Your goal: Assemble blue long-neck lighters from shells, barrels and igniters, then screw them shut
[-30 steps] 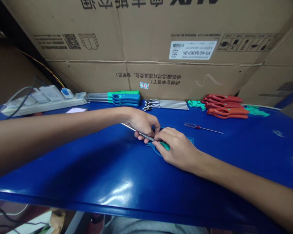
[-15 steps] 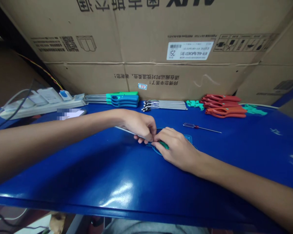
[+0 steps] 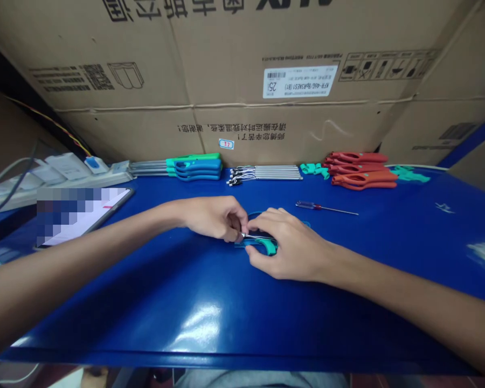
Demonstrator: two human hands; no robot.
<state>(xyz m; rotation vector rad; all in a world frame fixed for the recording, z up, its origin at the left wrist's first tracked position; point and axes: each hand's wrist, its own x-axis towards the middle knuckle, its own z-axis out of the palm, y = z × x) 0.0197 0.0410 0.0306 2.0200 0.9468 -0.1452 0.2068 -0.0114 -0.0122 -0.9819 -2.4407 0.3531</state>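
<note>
Blue laminate is shining across the table (image 3: 186,302), and in the head view both hands are meeting near its middle. The left hand (image 3: 214,218) is pinching its fingertips tight on the end of a thin metal part (image 3: 254,236). The right hand (image 3: 293,245) is curling over a teal handle (image 3: 267,248), thumb and fingers closed on it, pressing it flat on the table; the metal part is lying along that handle. A small screwdriver (image 3: 325,207) is resting just behind the right hand. Along the cardboard box (image 3: 242,48), red handles (image 3: 361,172), metal tubes (image 3: 267,172) and stacked blue-green handles (image 3: 194,166) are lying in a row.
</note>
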